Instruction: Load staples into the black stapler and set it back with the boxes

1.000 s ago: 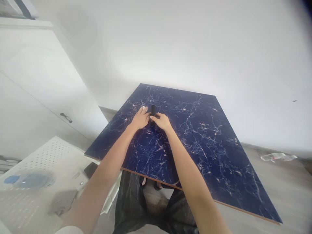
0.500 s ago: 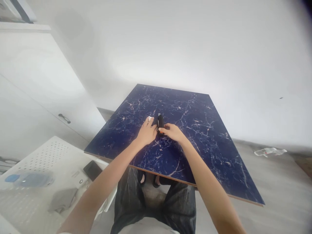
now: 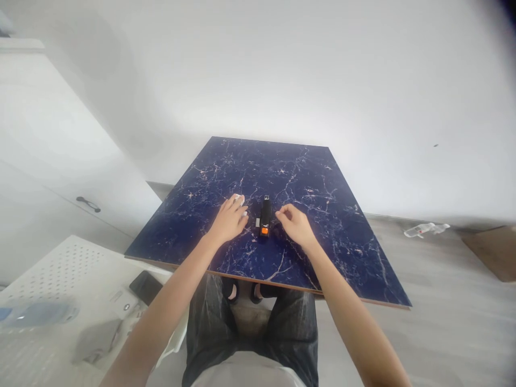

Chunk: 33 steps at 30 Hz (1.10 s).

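A narrow black object [image 3: 265,210] with a metal tip at its far end and an orange patch at its near end lies on the blue marbled board. Its exact kind is unclear. A small pale piece [image 3: 258,222] shows against its left side. My left hand [image 3: 229,219] is to the left, fingers bent over a small white item [image 3: 239,199] that they partly hide. To the right, my right hand [image 3: 296,223] is held apart from the black object, its thumb and forefinger curled together with nothing visible in them.
The blue board [image 3: 346,258] spans the middle before my legs. A white perforated surface [image 3: 72,269] at lower left bears a dark phone [image 3: 145,287], a plastic bottle [image 3: 44,313] and a grey pouch [image 3: 97,339]. Clear plastic [image 3: 425,230] and brown cardboard [image 3: 494,250] lie on the floor at right.
My right hand has let go of the black object and moved right. The black object now lies uncovered, its orange end showing. My left hand has drawn away to the left. The view has shifted.
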### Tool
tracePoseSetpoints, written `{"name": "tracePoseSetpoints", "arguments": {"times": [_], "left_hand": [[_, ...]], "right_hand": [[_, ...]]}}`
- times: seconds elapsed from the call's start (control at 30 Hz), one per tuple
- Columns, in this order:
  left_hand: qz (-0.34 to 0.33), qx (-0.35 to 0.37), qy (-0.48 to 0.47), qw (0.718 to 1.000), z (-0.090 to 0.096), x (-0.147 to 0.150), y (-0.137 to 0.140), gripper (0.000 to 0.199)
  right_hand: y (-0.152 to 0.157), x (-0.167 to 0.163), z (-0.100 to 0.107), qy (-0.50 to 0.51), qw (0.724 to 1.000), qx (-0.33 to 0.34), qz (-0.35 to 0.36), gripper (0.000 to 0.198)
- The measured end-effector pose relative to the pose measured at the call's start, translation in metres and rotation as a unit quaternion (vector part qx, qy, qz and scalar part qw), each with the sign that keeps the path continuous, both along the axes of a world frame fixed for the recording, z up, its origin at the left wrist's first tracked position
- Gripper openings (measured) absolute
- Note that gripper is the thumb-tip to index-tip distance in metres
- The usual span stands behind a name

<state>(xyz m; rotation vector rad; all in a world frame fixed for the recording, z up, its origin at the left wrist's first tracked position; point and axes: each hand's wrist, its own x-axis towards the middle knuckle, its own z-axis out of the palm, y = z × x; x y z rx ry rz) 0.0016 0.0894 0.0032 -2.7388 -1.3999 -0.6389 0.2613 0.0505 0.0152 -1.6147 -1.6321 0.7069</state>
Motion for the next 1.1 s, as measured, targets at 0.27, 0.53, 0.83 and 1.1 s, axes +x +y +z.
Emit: {"name": "tracePoseSetpoints", "arguments": {"times": [0.27, 0.53, 0.83, 1.1], "left_hand": [[0.020, -0.015, -0.100, 0.995, 0.002, 0.056, -0.070, 0.067], [0.062, -0.039, -0.108, 0.991, -0.008, 0.037, -0.067, 0.068], [0.000, -0.100, -0.106, 0.989, 0.006, -0.040, -0.070, 0.063], [-0.011, -0.078, -0.131, 0.988, 0.001, -0.071, -0.060, 0.053]], "right_hand": [[0.055, 0.007, -0.015, -0.026, 0.985, 0.086, 0.146, 0.073], [0.058, 0.024, -0.021, -0.082, 0.984, 0.141, 0.070, 0.042], [0.051, 0.012, -0.006, -0.081, 0.973, 0.081, 0.199, 0.023], [0.075, -0.041, 0.012, -0.232, 0.902, 0.028, 0.363, 0.024]]}}
